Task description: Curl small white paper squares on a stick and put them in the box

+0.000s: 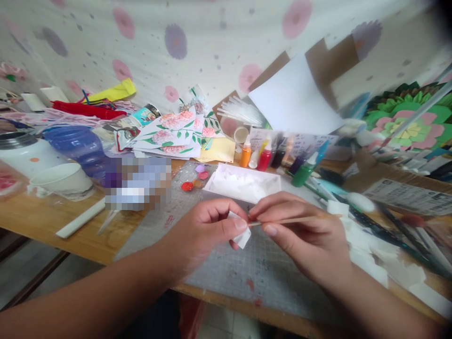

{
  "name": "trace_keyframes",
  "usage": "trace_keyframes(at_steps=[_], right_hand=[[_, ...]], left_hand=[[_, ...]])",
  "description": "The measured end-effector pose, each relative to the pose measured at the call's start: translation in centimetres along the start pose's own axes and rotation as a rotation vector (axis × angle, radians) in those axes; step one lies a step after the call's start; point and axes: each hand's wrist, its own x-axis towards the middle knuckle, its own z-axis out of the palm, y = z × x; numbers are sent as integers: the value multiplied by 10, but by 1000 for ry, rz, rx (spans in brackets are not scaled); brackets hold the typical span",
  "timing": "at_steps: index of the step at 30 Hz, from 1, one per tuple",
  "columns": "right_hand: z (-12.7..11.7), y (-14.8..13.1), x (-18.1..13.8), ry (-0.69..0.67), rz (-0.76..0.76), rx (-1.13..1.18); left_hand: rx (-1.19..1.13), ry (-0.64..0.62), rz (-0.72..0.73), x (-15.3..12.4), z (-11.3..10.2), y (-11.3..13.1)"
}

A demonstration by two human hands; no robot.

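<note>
My left hand (215, 226) pinches a small folded piece of white paper (243, 239), thin like tissue, between thumb and fingers. In my right hand (300, 230) is a thin wooden stick (293, 220), gripped between thumb and fingertips. The stick's left end meets the white paper at my left fingertips; whether the paper wraps round it I cannot tell. Both hands are held above the grey cutting mat (219, 278). Just behind them stands an open white box (243, 181) with white paper pieces inside.
Several paint bottles (264, 157) stand behind the box. Blobs of red and purple paint (187, 186) lie left of it. White paper scraps (367, 254) and brushes (420, 235) lie at right, near a cardboard box (406, 183). A paper cup (61, 179) stands at left.
</note>
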Motion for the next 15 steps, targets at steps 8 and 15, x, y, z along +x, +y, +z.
trace_keyframes(at_steps=[8,15], right_hand=[[0,1,-1,24,-25,42],[-1,-3,-1,-5,5,118]], left_hand=[[30,42,-16,1,1,-2],[47,85,-33,0,1,-2]])
